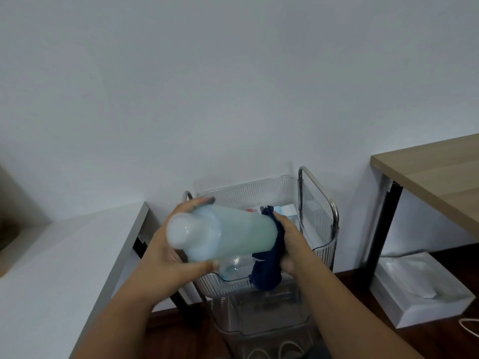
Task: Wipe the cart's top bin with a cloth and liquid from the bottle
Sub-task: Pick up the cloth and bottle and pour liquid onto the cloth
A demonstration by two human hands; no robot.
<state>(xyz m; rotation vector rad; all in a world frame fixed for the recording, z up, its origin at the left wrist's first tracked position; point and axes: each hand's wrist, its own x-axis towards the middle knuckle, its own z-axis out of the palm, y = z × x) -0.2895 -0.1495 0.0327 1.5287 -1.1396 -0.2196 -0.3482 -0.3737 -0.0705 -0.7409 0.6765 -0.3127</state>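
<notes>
A: Start big. Where does the cart (261,268) stand for you?

B: Against the wall, between the white surface (64,255) on your left and the wooden one (427,174) on your right. Its clear top bin (248,193) sits right under your hands, so any drip should land inside it rather than on the floor. A few small items lie in the bin; I can't make them out.

A: And the bottle (223,234)?

B: You hold it tipped on its side above the bin, base towards you, mouth end pointing away into the cloth (267,265). That tilt looks meant to let the pale green liquid run onto the fabric.

A: My hands?

B: Your left hand (166,250) wraps the bottle's body, fingers over the top and thumb underneath. Your right hand (287,244) grips the dark blue cloth, bunched and pressed against the bottle's mouth, the loose end hanging towards the bin. The mouth itself is hidden, so I can't tell whether liquid is flowing.

A: So wiping hasn't begun?

B: I judge not; you're wetting the cloth first.
</notes>
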